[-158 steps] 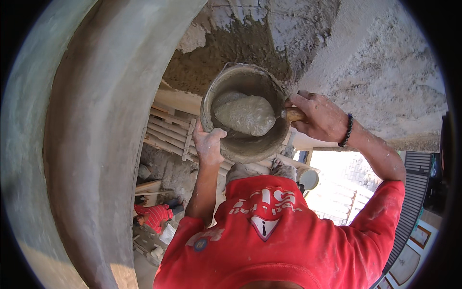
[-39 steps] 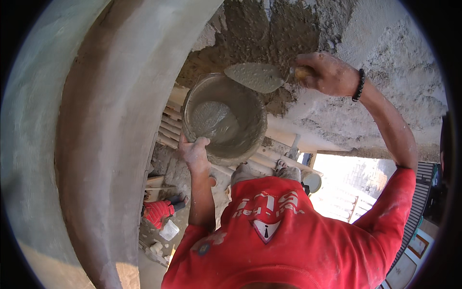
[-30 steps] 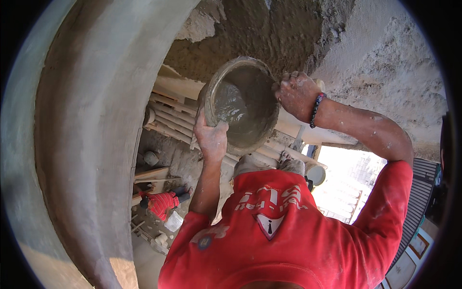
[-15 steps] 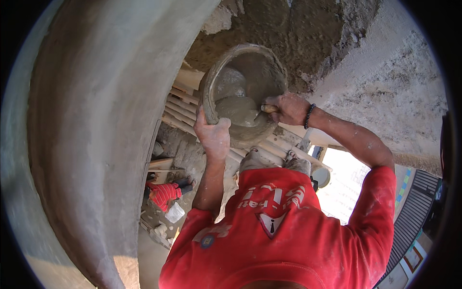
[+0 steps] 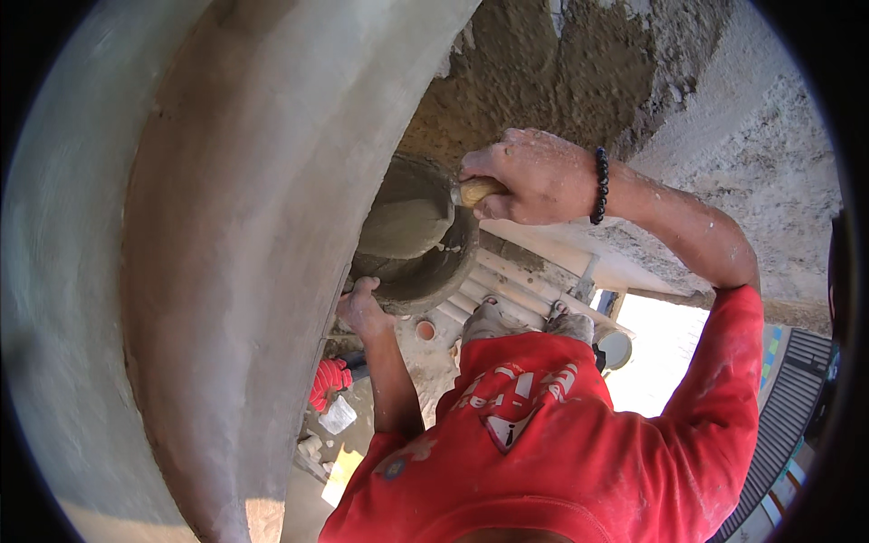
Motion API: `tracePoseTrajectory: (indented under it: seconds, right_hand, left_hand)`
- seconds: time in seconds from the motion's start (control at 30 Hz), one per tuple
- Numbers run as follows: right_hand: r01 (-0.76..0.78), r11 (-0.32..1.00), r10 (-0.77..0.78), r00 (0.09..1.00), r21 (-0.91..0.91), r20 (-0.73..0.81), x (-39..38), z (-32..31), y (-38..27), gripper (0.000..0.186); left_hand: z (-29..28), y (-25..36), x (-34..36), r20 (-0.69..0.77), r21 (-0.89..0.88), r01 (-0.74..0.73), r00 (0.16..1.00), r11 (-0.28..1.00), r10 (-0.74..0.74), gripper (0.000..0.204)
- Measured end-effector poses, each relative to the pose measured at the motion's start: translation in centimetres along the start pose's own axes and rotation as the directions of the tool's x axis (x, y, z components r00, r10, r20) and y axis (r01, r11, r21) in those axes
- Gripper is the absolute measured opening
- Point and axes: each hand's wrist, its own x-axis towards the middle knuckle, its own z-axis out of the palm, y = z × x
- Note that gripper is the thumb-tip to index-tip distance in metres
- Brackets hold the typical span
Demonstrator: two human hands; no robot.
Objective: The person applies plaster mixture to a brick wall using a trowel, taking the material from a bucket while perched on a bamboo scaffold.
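My right hand (image 5: 541, 176) is closed round the wooden handle of a trowel (image 5: 480, 190). A heap of wet grey mortar (image 5: 403, 228) covers its blade, which is over the mouth of a round mortar bucket (image 5: 463, 262). My left hand (image 5: 365, 309) grips the near left side of this bucket, thumb up at the rim; its other fingers are partly hidden. More mortar coats the inside of the bucket. The bucket's left part is hidden behind the edge of a smooth grey plastered surface (image 5: 226, 226).
Ahead is rough wall with a patch of wet dark plaster (image 5: 552, 81). Below me are wooden poles (image 5: 516, 276) under my feet. A pail (image 5: 616, 348) stands beside my right leg. Far below on the left is a person in a red striped top (image 5: 326, 385).
The bucket has moved left and lower with my left hand, now partly behind the smooth surface. My right hand has raised the trowel, which now carries mortar.
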Motion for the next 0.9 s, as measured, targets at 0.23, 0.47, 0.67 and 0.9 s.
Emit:
tracePoseTrajectory:
  seconds: [0.23, 0.47, 0.67, 0.9]
  right_hand:
    - [-0.475, 0.754, 0.306, 0.865, -0.453, -0.398, 4.4, -3.8, 8.6, 0.021]
    - [-0.32, 0.943, 0.297, 0.932, -0.087, -0.21, 1.4, -4.4, 5.9, 0.023]
    - [-0.634, 0.646, 0.53, 0.773, 0.425, 0.347, -3.2, 5.5, 5.9, 0.029]
    - [-0.397, -0.45, 0.482, 0.646, 0.8, 0.592, -3.7, 13.8, 3.2, 0.024]
  left_hand:
    - [-2.0, -1.1, 0.7, -0.047, 0.056, -0.012, 0.999, 0.998, 0.014, 0.065]
    - [0.3, -1.3, 0.4, 0.126, 0.013, -0.047, 0.991, 0.999, 0.045, 0.068]
    - [5.4, 1.1, -2.3, 0.287, -0.043, 0.012, 0.958, 0.999, 0.001, 0.061]
    - [7.9, -0.9, -5.1, 0.246, -0.023, 0.019, 0.969, 1.0, -0.013, 0.06]
